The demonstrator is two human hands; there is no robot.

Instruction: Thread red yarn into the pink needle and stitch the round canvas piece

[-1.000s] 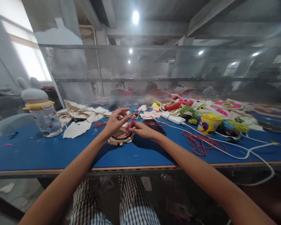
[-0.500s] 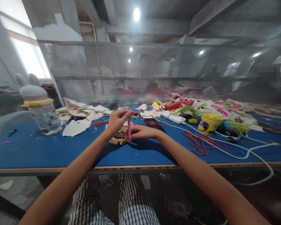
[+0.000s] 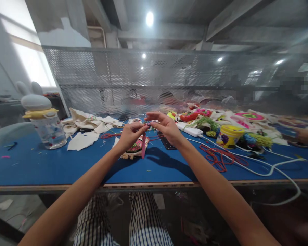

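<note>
At frame centre, the left hand (image 3: 129, 135) pinches the top of a pink punch needle (image 3: 143, 146) hanging upright above the blue bench (image 3: 53, 164); the right hand (image 3: 166, 128) fingers close at its tip, equally near.

Yellow tub (image 3: 228, 136) beside red cord (image 3: 217, 155)

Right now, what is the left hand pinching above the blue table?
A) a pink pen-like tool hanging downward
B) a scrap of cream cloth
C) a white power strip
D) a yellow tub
A: the left hand pinches the top of the pink pen-like tool, which hangs down over the blue table, with the right hand at its upper end.
</note>
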